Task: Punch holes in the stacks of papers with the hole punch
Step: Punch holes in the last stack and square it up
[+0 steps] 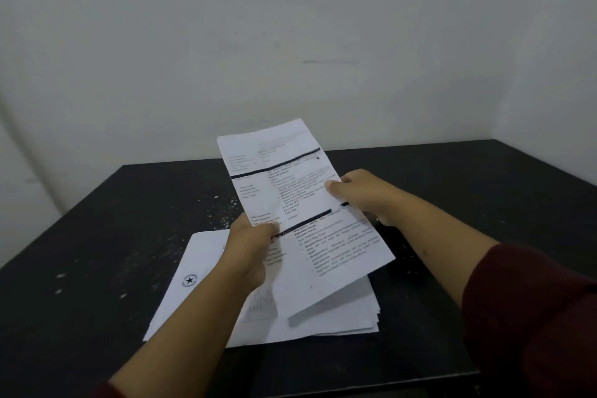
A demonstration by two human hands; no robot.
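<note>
A pale grey wall [290,26] is filling the upper half of the view, and below it a black bench [97,236] flecked with white specks is carrying a loose stack of white printed papers [323,317], its sheets fanning unevenly and one at the left showing a round star emblem. Above that stack, clear of the bench, a thin white sheaf of printed pages with dark horizontal bars [290,178] is tilting away from the person. The left hand [252,252] is gripping the sheaf's left edge, fingers curled round it, the thumb lying on top. The right hand [361,194] is pinching the right edge, its grip narrow, with the thumb pressing onto the printed face. A dark red sleeve [529,317] is covering the right forearm.
</note>
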